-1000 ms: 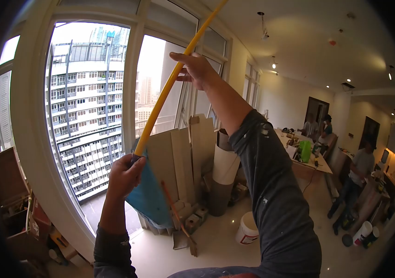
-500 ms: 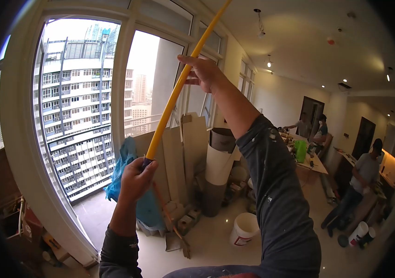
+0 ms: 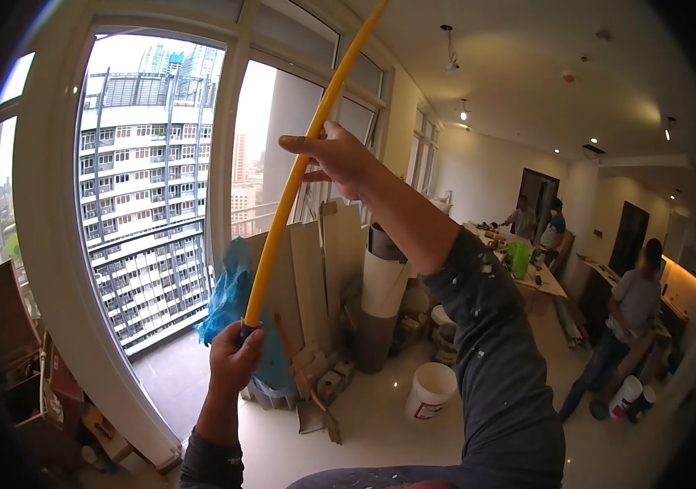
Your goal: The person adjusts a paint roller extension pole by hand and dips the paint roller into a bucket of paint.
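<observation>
A long yellow pole slants up to the right, its top running out of the frame. Low down, my left hand is wrapped round its dark lower end. Farther up, my right hand grips the shaft between thumb and fingers, the thumb pointing left across it. Part of the right fingers is hidden behind the pole and palm. What the far end carries, if anything, is out of sight.
Tall windows and a balcony door stand at the left. Boards, blue plastic sheeting, a rolled sheet and a white bucket lie ahead. Several people work at right near a cluttered table; a lamp hangs overhead.
Both hands and the pole have moved down and slightly left in view. The right hand sits a little lower, its thumb sticking out farther. The camera view has shifted slightly too.
</observation>
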`<state>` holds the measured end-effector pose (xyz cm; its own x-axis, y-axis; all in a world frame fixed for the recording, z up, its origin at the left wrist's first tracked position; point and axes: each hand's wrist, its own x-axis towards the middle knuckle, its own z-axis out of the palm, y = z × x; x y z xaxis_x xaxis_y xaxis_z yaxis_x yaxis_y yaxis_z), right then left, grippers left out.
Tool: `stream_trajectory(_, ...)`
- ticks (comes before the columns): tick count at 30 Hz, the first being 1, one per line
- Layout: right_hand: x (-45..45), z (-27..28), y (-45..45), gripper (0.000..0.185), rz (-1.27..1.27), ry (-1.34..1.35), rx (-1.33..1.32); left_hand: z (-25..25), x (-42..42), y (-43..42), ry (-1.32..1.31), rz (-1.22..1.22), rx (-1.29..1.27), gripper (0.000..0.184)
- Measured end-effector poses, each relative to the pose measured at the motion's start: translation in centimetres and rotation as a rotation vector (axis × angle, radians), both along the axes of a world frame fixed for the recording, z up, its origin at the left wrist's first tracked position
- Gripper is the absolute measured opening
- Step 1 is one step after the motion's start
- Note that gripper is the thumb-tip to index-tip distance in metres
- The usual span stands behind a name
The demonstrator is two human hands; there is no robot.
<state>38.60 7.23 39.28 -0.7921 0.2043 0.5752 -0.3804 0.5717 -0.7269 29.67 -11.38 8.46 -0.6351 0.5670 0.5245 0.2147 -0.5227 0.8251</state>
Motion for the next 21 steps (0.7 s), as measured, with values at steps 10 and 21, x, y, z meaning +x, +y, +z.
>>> stream_trajectory(10,1.1,-2.5,-12.2,0.110,0.018,-0.038,0.109,-3.8,1.4,-11.8,-0.034,0.020,0.034,0.022)
stream_trajectory(21,3.2,-5.1,-22.2,0.125,0.104,0.011,0.262,-6.9,3.6,-21.9,-0.063,0.068,0.079,0.019)
